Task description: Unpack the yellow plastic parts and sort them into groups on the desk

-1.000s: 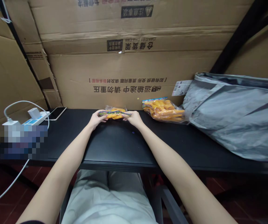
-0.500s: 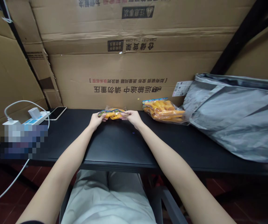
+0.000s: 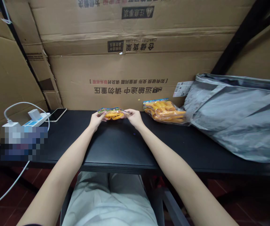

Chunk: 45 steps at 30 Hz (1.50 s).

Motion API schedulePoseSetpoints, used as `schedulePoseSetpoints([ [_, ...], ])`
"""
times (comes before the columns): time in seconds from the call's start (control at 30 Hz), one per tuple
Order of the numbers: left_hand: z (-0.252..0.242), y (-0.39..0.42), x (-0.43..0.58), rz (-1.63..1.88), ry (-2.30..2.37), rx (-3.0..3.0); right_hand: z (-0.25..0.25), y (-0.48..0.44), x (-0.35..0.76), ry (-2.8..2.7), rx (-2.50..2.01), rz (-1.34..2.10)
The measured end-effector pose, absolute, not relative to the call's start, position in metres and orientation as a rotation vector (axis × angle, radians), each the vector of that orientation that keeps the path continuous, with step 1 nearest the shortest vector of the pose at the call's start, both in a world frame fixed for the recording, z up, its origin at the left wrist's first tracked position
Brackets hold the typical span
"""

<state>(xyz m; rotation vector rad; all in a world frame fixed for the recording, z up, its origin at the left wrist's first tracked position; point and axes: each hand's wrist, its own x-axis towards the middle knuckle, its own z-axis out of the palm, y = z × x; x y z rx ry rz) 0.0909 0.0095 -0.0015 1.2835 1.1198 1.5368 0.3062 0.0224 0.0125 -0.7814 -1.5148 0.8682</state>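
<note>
Between my two hands is a clear plastic bag (image 3: 113, 115) of orange pieces, with a colourful printed strip along its top. My left hand (image 3: 96, 120) pinches its left end, thumb on the near side. At the opposite end, my right hand (image 3: 134, 118) grips the bag with closed fingers. What exactly the orange pieces are, I cannot make out. To the right lies a second clear bag (image 3: 164, 111) of similar orange pieces, touched by neither hand.
A grey fabric bag (image 3: 238, 121) fills the table's right end. On the left are a phone (image 3: 56, 115), a power strip (image 3: 37, 121) with plugs, and a white cable (image 3: 12, 188). Upright cardboard (image 3: 125, 67) borders the back of the black table (image 3: 120, 147).
The held bag has tilted, so its printed strip sits higher and more of the orange pieces show below it. Both hands keep their grip almost in place.
</note>
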Motion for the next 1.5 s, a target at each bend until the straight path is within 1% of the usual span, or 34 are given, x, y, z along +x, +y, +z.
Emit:
schedulePoseSetpoints([
  [0.23, -0.007, 0.005, 0.095, 1.264, 1.033, 1.253, 0.016, 0.015, 0.304, -1.435, -0.723, 1.033],
  [0.43, -0.004, 0.006, 0.094, 1.342, 1.096, 1.177, 0.012, 0.015, 0.304, -1.451, -0.757, 1.213],
  [0.6, 0.001, 0.004, 0.096, 1.448, 1.069, 1.110, 0.010, 0.018, 0.300, -1.479, -0.796, 1.089],
  [0.87, 0.008, 0.002, 0.100, 1.644, 0.962, 1.240, 0.016, 0.021, 0.298, -1.661, -0.630, 0.624],
  [0.97, 0.010, 0.003, 0.101, 1.704, 0.980, 1.271, 0.018, 0.020, 0.299, -1.701, -0.638, 0.543],
  [1.03, 0.010, 0.003, 0.102, 1.742, 1.005, 1.269, 0.019, 0.018, 0.299, -1.697, -0.674, 0.555],
  [1.27, 0.007, 0.006, 0.099, 1.878, 1.046, 1.281, 0.020, 0.012, 0.293, -1.678, -0.712, 0.764],
  [1.37, 0.005, 0.006, 0.097, 1.822, 1.026, 1.349, 0.019, 0.014, 0.293, -1.626, -0.735, 0.786],
  [1.5, -0.001, 0.006, 0.098, 1.657, 1.042, 1.418, 0.016, 0.019, 0.298, -1.514, -0.820, 0.797],
])
